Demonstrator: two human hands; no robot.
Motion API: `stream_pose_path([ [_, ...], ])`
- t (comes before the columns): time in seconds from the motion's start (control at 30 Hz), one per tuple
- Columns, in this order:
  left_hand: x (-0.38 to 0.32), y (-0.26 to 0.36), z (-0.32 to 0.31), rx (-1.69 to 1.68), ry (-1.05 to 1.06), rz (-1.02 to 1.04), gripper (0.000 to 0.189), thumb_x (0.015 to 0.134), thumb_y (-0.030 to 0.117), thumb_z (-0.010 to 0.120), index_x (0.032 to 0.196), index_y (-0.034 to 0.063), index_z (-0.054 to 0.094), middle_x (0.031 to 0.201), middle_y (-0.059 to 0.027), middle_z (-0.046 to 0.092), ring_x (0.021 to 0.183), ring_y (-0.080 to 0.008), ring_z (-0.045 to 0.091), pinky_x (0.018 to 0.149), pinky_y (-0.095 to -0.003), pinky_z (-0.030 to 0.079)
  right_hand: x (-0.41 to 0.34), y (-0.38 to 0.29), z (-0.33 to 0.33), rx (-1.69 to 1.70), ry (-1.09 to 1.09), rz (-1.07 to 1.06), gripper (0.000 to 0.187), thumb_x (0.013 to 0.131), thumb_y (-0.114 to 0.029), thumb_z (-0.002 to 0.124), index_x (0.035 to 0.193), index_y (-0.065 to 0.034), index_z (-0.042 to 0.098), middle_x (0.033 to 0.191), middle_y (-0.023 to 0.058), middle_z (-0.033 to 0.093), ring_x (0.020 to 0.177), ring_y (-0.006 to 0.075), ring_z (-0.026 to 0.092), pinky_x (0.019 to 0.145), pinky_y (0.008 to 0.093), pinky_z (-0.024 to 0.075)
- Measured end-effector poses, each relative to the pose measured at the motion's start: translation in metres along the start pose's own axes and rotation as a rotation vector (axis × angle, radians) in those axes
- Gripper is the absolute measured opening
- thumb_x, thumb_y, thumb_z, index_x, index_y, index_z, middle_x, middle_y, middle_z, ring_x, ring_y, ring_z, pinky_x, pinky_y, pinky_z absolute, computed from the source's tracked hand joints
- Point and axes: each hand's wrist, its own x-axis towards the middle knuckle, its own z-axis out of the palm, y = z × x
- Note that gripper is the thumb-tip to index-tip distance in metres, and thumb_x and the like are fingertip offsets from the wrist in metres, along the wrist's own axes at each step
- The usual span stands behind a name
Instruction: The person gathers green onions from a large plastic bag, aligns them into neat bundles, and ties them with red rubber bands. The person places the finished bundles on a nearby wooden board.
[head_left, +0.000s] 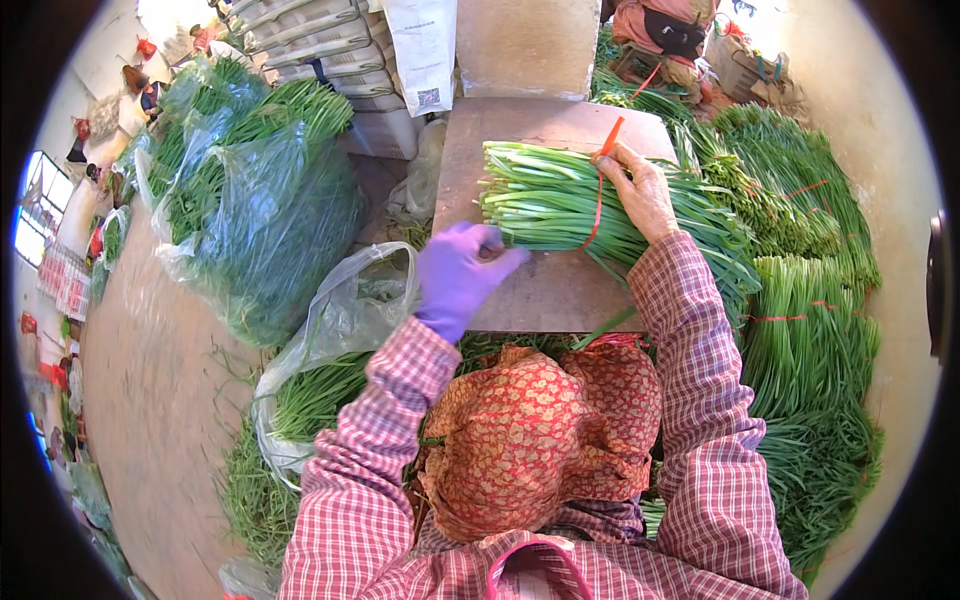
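Observation:
A bundle of long green leaf vegetables, like garlic chives (551, 195), lies across a low board table (517, 289) with its pale cut ends to the left. An orange tie band (598, 214) circles the bundle, and its free end sticks up at the far side. My bare right hand (637, 187) pinches that end between thumb and fingers, resting over the leaves. In a purple glove, my left hand (465, 274) is by the near corner of the cut ends. It is slightly blurred; its thumb and fingers are apart, with nothing seen between them.
Tied green bundles (799, 322) are piled along the wall at right. To the left stand a large clear plastic bag of greens (262, 202) and a smaller open bag (330, 322). Stacked crates (322, 45) rise behind. A red floral cloth (517, 435) covers my lap.

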Motion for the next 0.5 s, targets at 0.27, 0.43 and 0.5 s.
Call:
stream_pose_path([
  [0.27, 0.009, -0.009, 0.032, 0.04, 0.083, -0.105, 0.022, 0.076, 0.03, 0.075, 0.079, 0.0082, 0.074, 0.08, -0.0133, 0.069, 0.073, -0.0318, 0.067, 0.066, -0.0419, 0.053, -0.003, 0.002, 0.007, -0.025, 0.105, -0.084, 0.026, 0.095, -0.031, 0.063, 0.099, -0.0062, 0.069, 0.086, 0.0125, 0.07, 0.079, 0.0272, 0.067, 0.073, 0.0374, 0.049],
  [0.43, 0.014, -0.022, 0.015, 0.444, 0.093, -0.002, 0.018, 0.073, 0.025, 0.073, 0.072, 0.0081, 0.069, 0.076, -0.0142, 0.067, 0.071, -0.0325, 0.067, 0.064, -0.0445, 0.052, -0.004, 0.007, 0.013, -0.05, 0.133, -0.1, 0.025, 0.095, -0.031, 0.063, 0.099, -0.0074, 0.069, 0.086, 0.012, 0.07, 0.08, 0.0294, 0.067, 0.073, 0.0386, 0.0492],
  [0.5, 0.013, -0.043, -0.015, 0.459, 0.211, 0.023, 0.017, 0.07, 0.024, 0.073, 0.07, 0.0081, 0.067, 0.074, -0.0138, 0.065, 0.069, -0.0318, 0.066, 0.062, -0.0449, 0.051, -0.005, 0.004, 0.014, -0.062, 0.139, -0.105, 0.025, 0.095, -0.031, 0.063, 0.1, -0.0078, 0.069, 0.087, 0.0119, 0.07, 0.08, 0.03, 0.067, 0.073, 0.039, 0.0492],
])
